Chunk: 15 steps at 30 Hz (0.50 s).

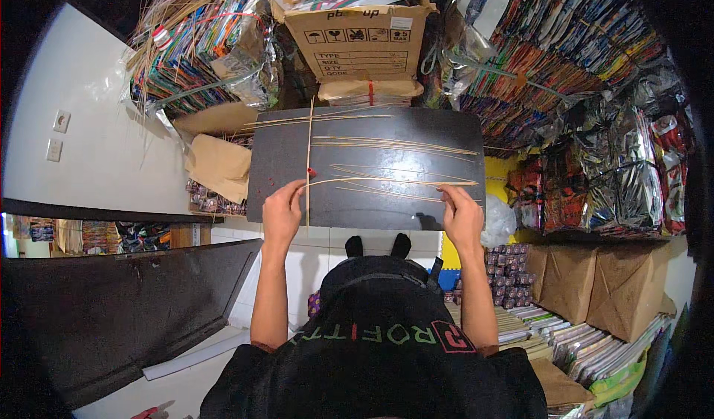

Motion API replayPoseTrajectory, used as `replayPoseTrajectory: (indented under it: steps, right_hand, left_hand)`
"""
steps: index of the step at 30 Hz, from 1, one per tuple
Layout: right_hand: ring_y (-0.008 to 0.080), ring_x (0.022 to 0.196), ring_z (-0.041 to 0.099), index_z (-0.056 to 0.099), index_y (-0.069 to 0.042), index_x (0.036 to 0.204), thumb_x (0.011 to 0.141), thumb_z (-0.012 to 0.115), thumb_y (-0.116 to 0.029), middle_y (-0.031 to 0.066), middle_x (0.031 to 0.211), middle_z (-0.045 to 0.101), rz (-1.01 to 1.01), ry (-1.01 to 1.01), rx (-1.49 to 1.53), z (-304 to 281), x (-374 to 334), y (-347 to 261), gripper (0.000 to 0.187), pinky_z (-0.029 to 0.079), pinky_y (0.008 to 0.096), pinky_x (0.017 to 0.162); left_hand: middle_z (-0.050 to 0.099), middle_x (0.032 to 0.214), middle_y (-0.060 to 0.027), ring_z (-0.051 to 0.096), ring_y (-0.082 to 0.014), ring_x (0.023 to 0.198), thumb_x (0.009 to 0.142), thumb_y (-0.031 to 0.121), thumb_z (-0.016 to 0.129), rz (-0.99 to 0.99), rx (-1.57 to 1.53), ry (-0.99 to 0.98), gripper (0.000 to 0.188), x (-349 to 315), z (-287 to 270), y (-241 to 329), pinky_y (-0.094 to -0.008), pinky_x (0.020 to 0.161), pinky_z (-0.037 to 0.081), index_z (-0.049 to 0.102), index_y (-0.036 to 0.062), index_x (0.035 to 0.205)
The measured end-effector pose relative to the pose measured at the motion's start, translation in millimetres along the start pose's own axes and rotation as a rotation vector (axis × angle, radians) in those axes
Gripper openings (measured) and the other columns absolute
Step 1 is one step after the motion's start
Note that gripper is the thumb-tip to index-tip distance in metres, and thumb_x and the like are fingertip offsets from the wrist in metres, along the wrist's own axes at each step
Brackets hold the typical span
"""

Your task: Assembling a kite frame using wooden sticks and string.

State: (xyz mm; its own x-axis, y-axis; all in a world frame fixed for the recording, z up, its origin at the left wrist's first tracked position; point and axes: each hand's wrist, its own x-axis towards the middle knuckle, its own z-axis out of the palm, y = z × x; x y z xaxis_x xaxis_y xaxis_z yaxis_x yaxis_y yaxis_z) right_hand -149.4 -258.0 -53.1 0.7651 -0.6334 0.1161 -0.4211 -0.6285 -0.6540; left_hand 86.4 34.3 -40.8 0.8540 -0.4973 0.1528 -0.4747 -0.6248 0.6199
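A thin, pale bamboo stick (364, 178) spans the space between my two hands above the dark grey table, bowed slightly. My left hand (282, 207) pinches its left end, close to a longer stick (309, 136) that lies crosswise from the far edge to the near one. My right hand (462, 212) is closed on the right part of the same bamboo stick. Beside the crosswise stick sits a small red object (312, 172), too small to name. Several loose thin sticks (394, 145) lie side by side farther back on the table.
More sticks (335, 116) cross the table's (271, 151) far left corner. A cardboard box (361, 43) stands behind it. Bundled packs (550, 39) are stacked at the right, others (201, 54) at the left. A clear plastic bag (498, 220) touches the right side.
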Motion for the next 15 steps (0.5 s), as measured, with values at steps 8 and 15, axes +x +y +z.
replayPoseTrajectory:
  steps: [8, 15]
  right_hand:
    - [0.0320, 0.097, 0.069, 0.074, -0.010, 0.111, 0.092, 0.066, -0.013, 0.0098, 0.102, 0.074, -0.080, 0.043, -0.130, 3, 0, 6, 0.021, 0.048, 0.0441, 0.089]
    - [0.0336, 0.098, 0.068, 0.076, -0.011, 0.110, 0.092, 0.067, -0.016, 0.0110, 0.102, 0.074, -0.228, -0.113, -0.019, 24, -12, -8, 0.020, 0.049, 0.0454, 0.088]
  left_hand:
    - [0.073, 0.099, -0.0181, 0.071, -0.0382, 0.090, 0.093, 0.002, 0.060, 0.030, -0.052, 0.019, 0.023, -3, 5, 12, -0.0437, 0.079, 0.056, 0.075, 0.0063, 0.110]
    - [0.074, 0.099, -0.0152, 0.071, -0.0366, 0.089, 0.088, 0.002, 0.064, 0.272, -0.073, -0.274, 0.027, -14, 21, 22, -0.0433, 0.077, 0.056, 0.075, 0.0095, 0.112]
